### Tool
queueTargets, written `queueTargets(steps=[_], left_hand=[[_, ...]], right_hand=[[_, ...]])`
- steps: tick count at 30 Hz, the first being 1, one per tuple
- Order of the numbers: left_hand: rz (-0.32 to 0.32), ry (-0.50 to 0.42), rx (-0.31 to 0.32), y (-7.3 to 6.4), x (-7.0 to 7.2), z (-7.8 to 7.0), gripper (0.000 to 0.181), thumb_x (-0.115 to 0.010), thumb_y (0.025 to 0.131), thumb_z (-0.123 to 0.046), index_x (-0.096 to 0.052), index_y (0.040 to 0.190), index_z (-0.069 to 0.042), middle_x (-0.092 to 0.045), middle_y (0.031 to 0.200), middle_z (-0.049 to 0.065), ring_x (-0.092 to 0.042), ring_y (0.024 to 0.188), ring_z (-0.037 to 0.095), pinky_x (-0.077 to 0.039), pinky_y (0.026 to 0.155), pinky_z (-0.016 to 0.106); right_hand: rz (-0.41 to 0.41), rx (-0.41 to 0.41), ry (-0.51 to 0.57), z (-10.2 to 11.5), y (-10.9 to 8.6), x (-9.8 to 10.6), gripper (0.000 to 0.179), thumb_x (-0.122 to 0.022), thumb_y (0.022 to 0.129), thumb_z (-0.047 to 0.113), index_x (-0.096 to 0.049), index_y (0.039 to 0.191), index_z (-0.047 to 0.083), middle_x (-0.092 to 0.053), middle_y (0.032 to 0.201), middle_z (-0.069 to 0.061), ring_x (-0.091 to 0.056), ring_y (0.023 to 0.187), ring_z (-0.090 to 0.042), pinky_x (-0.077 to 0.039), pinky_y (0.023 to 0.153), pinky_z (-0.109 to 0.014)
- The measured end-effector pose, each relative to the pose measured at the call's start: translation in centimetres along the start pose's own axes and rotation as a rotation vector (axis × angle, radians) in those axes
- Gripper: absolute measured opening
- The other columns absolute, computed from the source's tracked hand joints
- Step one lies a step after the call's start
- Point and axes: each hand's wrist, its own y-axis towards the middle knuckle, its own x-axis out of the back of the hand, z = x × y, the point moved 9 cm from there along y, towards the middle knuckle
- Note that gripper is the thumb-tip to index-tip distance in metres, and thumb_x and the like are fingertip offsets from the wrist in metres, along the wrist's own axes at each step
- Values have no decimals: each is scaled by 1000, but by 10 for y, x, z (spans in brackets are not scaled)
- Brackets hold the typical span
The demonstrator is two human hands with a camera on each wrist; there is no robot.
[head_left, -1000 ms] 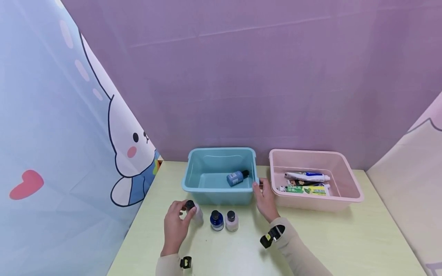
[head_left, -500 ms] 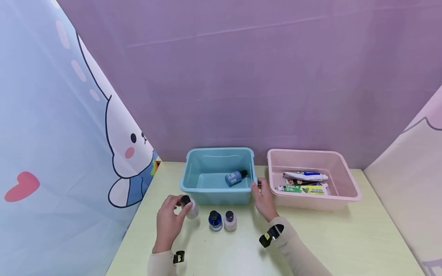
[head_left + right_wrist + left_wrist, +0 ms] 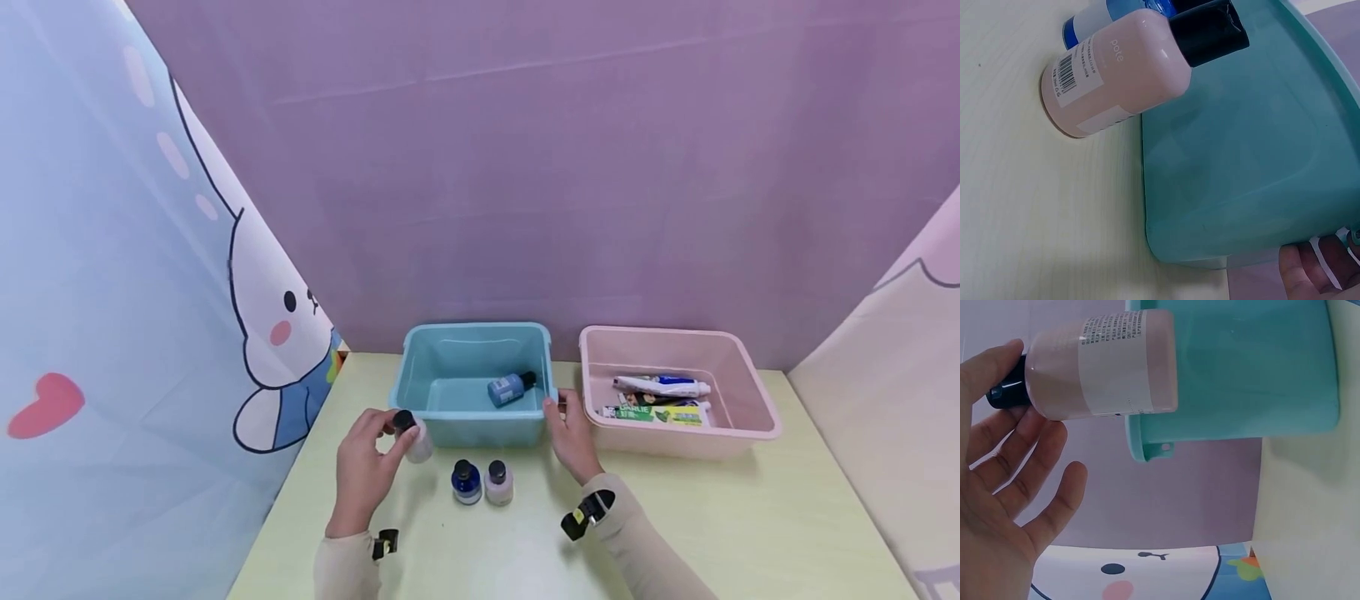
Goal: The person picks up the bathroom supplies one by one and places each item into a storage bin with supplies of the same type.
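The pale pink bottle (image 3: 420, 445) is in my left hand (image 3: 363, 471), off the table, its cap end tilted toward me, in front of the near left corner of the teal bin (image 3: 472, 431). My thumb and fingertips are clamped on its black cap (image 3: 403, 419); in the left wrist view my other fingers spread loosely below the cap, and a white label with small print wraps the bottle. My right hand (image 3: 573, 437) holds the near right corner of that bin, thumb at the rim, fingers at the side. Inside the bin, 1 blue bottle (image 3: 506, 389) lies on its side, black cap to the right. Just in front of the bin, 2 more bottles stand upright side by side: a dark blue bottle (image 3: 467, 487) and, to its right, a second pink bottle (image 3: 498, 488), both black-capped. Near my right hand sits the pink bin (image 3: 675, 442), with toothpaste tubes (image 3: 663, 386) lying in it, 1 of them green and yellow, lettered DARLIE. Both bins rest on the pale table (image 3: 810, 508), before a purple cloth (image 3: 562, 167); a rabbit print (image 3: 262, 333) shows at the left.
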Motion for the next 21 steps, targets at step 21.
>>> queueTargets(steps=[21], left_hand=[[-32, -29, -48, 16, 11, -16, 36, -82, 87, -36, -73, 113, -12, -66, 101, -1, -62, 93, 15, -56, 64, 24]], right_hand=[[-22, 36, 3, 2, 0, 2, 41, -45, 110, 36, -47, 136, 5, -55, 135, -17, -55, 124, -34, -48, 104, -53]])
